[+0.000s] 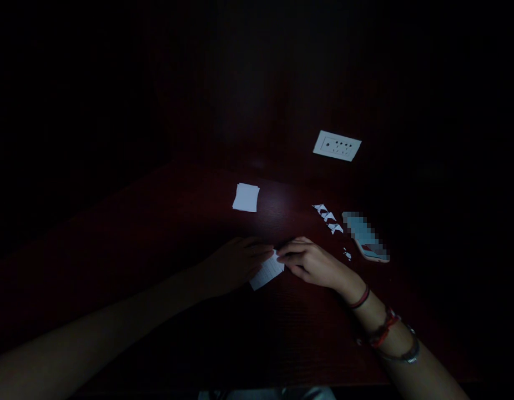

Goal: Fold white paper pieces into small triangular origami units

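Note:
A small sheet of paper point(267, 273) with lines of faint print lies on the dark red table in front of me. My left hand point(236, 264) is in shadow, its fingers closed over the paper's upper left side. From the right, my right hand point(309, 260) pinches the upper right corner, fingertips bent together. The two hands' fingertips nearly meet at the top edge. Part of the sheet is hidden beneath the left fingers. Beyond the right hand, several small folded white paper pieces point(334, 228) stand in a row.
A stack of white square paper point(246, 198) lies farther back on the table point(190, 211). Tiny paper scraps point(347, 254) and a phone point(367, 236) with a blurred-out screen are at the right. A white socket panel point(337, 146) is behind. Surroundings are very dark.

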A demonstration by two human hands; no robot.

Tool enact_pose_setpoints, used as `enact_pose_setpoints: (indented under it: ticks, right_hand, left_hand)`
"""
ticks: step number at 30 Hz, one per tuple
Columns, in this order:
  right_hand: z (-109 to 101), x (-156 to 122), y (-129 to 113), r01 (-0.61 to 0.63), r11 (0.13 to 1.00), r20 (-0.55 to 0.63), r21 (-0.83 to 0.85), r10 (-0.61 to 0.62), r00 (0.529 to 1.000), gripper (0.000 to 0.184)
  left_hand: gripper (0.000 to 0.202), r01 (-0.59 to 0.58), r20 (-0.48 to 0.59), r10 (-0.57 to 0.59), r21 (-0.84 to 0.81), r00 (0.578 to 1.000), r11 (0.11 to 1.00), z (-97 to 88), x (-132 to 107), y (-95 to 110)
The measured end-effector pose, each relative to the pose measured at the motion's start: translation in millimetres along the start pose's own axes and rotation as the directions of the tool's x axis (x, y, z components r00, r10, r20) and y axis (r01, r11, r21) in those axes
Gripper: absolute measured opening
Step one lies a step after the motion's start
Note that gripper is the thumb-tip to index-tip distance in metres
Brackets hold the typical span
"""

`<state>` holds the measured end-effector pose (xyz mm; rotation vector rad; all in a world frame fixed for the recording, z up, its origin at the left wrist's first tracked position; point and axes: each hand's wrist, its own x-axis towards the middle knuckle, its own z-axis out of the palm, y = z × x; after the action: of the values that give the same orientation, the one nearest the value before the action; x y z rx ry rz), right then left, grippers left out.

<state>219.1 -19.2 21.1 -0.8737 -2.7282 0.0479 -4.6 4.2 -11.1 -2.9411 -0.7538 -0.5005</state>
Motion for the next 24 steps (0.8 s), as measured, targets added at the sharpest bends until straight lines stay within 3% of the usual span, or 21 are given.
enact_pose_setpoints:
  ticks: [24]
  right_hand:
    - [-5.1,-1.8,-2.7,-0.047,0.996,0.088,0.072,0.040,0.995,0.035]
  left_hand:
    - [0.037,0.037,0.039,-0.038,0.015,0.999,0.999,4.9,-2.8,-1.7]
